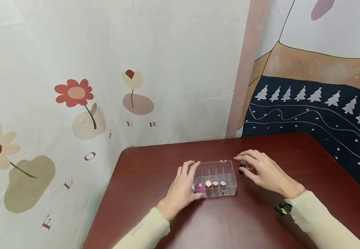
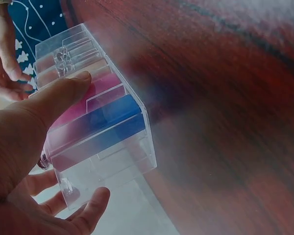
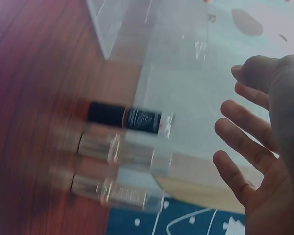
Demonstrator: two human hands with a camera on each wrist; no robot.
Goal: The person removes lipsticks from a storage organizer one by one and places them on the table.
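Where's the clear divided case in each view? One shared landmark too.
Head: clear divided case, below and just right of centre.
Left wrist: case mostly in left half.
Right wrist: case at top, cut off by frame.
Landmark: navy cloth, right in head, top left in left wrist, bottom in right wrist.

Left hand [image 1: 180, 186] holding clear box [image 1: 231, 180], right hand [image 1: 266, 171] near dark tube [image 1: 241, 167], reddish table [image 1: 220, 223]

Our left hand [image 1: 181, 188] and right hand [image 1: 265, 173] were bare. We wore pale yellow-green sleeves [image 1: 326, 221]. A small black band [image 1: 287, 208] with a bright yellow-green patch sat on our right wrist. Beside the band, the right sleeve's edge was wavy. Left of the band, our left sleeve [image 1: 145, 231] had small grey marks, too blurry to read.
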